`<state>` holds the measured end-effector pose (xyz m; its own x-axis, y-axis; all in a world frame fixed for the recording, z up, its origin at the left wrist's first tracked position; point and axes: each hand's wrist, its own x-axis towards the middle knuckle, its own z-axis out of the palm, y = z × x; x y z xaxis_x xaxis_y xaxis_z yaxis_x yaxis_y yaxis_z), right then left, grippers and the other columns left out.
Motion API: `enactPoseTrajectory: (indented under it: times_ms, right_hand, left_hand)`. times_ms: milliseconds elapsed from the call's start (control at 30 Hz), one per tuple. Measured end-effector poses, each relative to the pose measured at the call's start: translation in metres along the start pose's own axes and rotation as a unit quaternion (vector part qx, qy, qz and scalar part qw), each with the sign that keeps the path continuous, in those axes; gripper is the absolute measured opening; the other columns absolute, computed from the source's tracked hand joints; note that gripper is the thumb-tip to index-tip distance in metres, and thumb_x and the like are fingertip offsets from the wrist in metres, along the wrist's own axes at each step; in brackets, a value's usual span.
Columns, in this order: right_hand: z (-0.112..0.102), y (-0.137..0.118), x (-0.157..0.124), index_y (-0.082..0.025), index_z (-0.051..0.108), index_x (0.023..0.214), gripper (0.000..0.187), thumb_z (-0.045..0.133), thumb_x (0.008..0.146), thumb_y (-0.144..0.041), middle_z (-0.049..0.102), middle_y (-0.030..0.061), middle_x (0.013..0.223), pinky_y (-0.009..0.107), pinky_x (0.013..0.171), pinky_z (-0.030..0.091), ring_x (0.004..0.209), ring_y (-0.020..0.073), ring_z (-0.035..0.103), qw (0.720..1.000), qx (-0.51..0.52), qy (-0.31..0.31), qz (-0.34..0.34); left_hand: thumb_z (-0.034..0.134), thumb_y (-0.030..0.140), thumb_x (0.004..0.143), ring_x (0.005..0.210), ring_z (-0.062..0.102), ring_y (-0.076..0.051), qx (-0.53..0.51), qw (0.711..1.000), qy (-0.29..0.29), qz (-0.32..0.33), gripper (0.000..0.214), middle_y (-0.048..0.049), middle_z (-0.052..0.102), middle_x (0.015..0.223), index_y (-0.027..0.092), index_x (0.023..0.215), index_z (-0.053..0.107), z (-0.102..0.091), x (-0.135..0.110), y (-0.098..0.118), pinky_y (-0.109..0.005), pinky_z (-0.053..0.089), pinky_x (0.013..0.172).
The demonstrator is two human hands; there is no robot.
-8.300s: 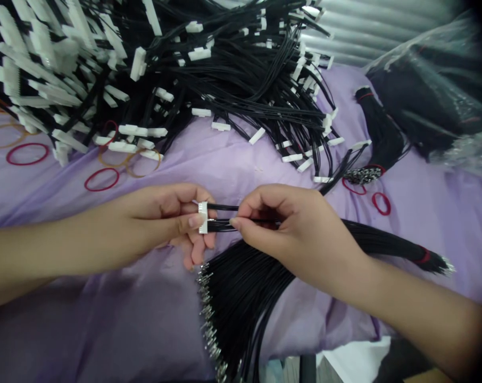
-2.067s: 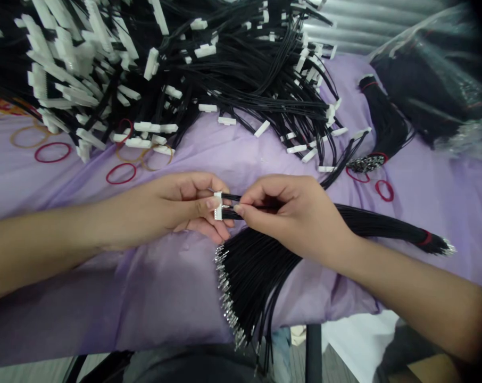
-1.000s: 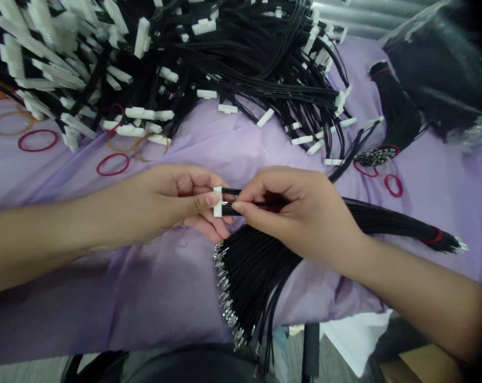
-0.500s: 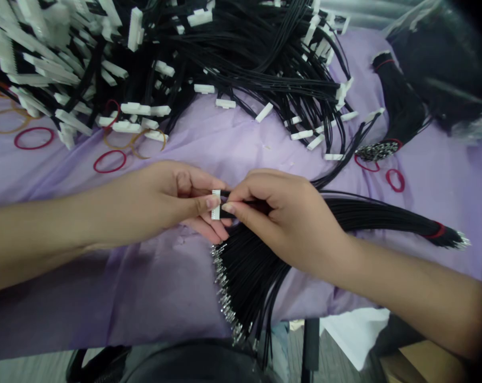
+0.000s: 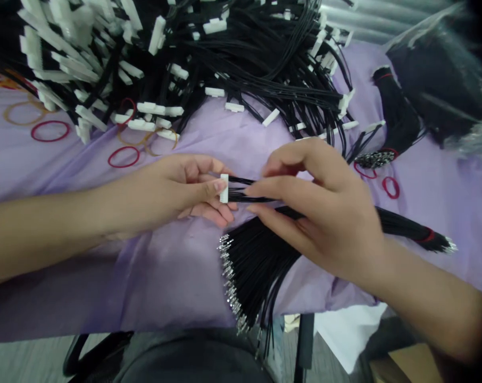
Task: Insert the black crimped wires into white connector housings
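Note:
My left hand (image 5: 177,189) pinches a small white connector (image 5: 224,188) between thumb and fingers. Several short black wires (image 5: 241,190) run out of the connector to the right. My right hand (image 5: 324,207) hovers just right of it with fingers stretched out and apart, fingertips beside those wires and nothing gripped. Below both hands a fanned bundle of black wires (image 5: 257,266) with metal terminals lies on the purple cloth (image 5: 165,266). A red band (image 5: 424,235) ties the bundle at its right end.
A big heap of black wire harnesses with white connectors (image 5: 225,53) fills the back. Red and tan rubber bands (image 5: 123,157) lie loose on the left. Another tied wire bundle (image 5: 396,122) and a plastic bag of wires (image 5: 444,80) sit at the right. The cloth's front edge is close.
My right hand has let go of the wire it pinched at the connector; it has lifted and spread its fingers. The left hand keeps holding the connector, shifted slightly right.

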<state>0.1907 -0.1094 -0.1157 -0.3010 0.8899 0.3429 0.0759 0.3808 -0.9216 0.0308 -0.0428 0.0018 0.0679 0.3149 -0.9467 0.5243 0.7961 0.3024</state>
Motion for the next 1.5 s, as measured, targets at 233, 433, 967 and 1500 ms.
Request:
enactPoseTrajectory:
  times_ms: [233, 433, 967, 1500]
  right_hand:
    - [0.003, -0.003, -0.007, -0.011, 0.067, 0.087, 0.016, 0.054, 0.090, -0.018, 0.057, 0.0090, 0.094, 0.033, 0.080, 0.044, 0.087, 0.0182, 0.052, 0.988, 0.080, -0.128, 0.021]
    - [-0.009, -0.004, -0.002, -0.013, 0.062, 0.086, 0.005, 0.060, 0.087, -0.018, 0.061, 0.0025, 0.091, 0.021, 0.080, 0.043, 0.086, 0.0094, 0.056, 0.968, 0.191, -0.135, 0.096]
    - [-0.010, 0.003, 0.004, -0.014, 0.067, 0.083, 0.007, 0.060, 0.085, -0.014, 0.066, -0.0012, 0.080, 0.020, 0.067, 0.044, 0.073, 0.0073, 0.059, 0.951, 0.262, -0.017, 0.162]
    - [0.006, 0.002, 0.009, -0.014, 0.062, 0.071, 0.011, 0.059, 0.081, -0.015, 0.061, -0.0025, 0.068, 0.021, 0.060, 0.036, 0.063, 0.0077, 0.051, 0.963, 0.162, -0.012, 0.215]
  left_hand:
    - [0.052, 0.012, 0.090, 0.063, 0.070, -0.010, -0.041, 0.999, 0.008, -0.022, 0.004, -0.0036, 0.072, 0.071, 0.014, 0.088, 0.054, -0.003, 0.002, -0.001, -0.015, 0.056, 0.062]
    - [0.056, 0.014, 0.088, 0.070, 0.070, -0.014, -0.025, 0.999, 0.013, -0.018, 0.004, -0.0050, 0.071, 0.074, 0.012, 0.085, 0.057, 0.000, 0.000, 0.002, -0.018, 0.058, 0.066]
    - [0.049, 0.012, 0.092, 0.076, 0.067, -0.010, 0.045, 0.998, 0.008, -0.041, 0.004, -0.0035, 0.067, 0.080, 0.011, 0.094, 0.052, -0.002, -0.004, 0.004, -0.019, 0.055, 0.076]
    - [0.048, 0.009, 0.091, 0.074, 0.066, -0.008, 0.074, 0.997, 0.011, -0.026, 0.007, -0.0008, 0.064, 0.080, 0.011, 0.089, 0.054, 0.002, -0.005, 0.005, -0.016, 0.055, 0.072]
